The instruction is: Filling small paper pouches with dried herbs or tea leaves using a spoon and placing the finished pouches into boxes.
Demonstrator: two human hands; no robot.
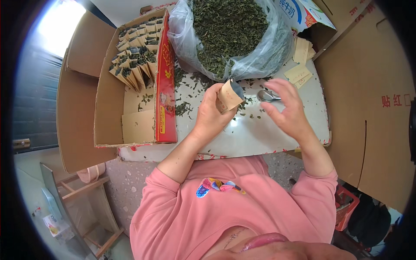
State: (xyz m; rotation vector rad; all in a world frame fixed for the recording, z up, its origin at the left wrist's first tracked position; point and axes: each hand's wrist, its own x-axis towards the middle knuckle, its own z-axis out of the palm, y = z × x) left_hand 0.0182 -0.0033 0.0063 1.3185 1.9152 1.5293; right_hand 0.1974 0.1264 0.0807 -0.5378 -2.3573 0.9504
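Observation:
My left hand (213, 113) grips a small kraft paper packet (230, 97), whose open mouth shows a dark grey lining. What lies deeper inside it is hidden. To the right, my right hand (287, 110) is held with thumb and fingers apart, nothing in it. A metal spoon (267, 96) lies on the white table (247, 139) right behind those fingers; its handle is partly covered by the hand. Beyond both hands sits a clear plastic bag (274, 58), its mouth spread wide around a heap of dried green leaves (230, 29).
On the left, an open cardboard box (109, 107) with a red printed side holds several rows of upright leaf-filled packets (136, 48). Flat paper packets (299, 73) lie at the table's right. Leaf scraps (183, 109) dot the tabletop. A large carton (360, 107) stands along the right.

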